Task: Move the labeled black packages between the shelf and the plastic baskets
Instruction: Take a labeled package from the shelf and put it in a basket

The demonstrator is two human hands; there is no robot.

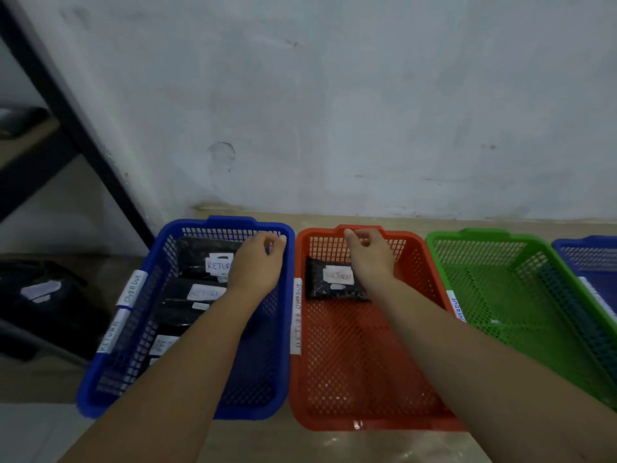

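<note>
Head view: right hand [369,253], loosely curled and holding nothing, is hovering over the red basket [364,424]; package [335,279] is lying at seven o'clock, nearest it.

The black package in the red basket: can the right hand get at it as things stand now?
Probably yes. The right hand hovers just beyond the black package, holding nothing. The red basket is open on top, and nothing covers the package.

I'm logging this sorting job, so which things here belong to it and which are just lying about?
Part of the job:
- blue basket with black packages
- red basket with one package
- green basket
- shelf
- left hand, right hand

Lying about:
- dark bag left of the baskets
</note>
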